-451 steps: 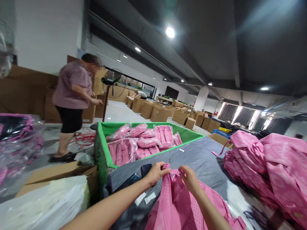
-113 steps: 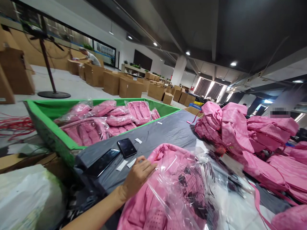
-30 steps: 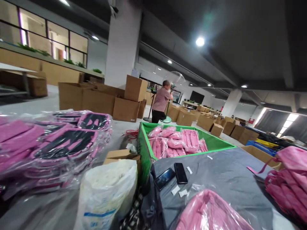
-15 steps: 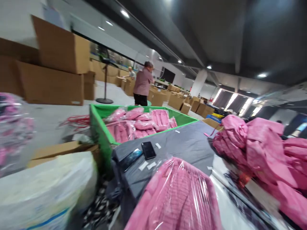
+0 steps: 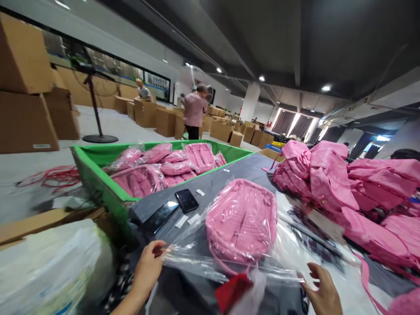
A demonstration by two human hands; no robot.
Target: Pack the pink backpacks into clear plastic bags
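See two dark phones [image 5: 187, 200] lying close together — farther off, red cable [image 5: 62, 176] looped on the floor [image 5: 131, 130], a stand fan [image 5: 94, 105], a person in mauve [image 5: 194, 109] near cardboard boxes [image 5: 166, 122].

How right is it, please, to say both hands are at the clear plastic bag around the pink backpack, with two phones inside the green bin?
Not inside: the head view shows both phones on the grey cover, outside the green bin. The left hand and right hand are at the clear plastic bag.
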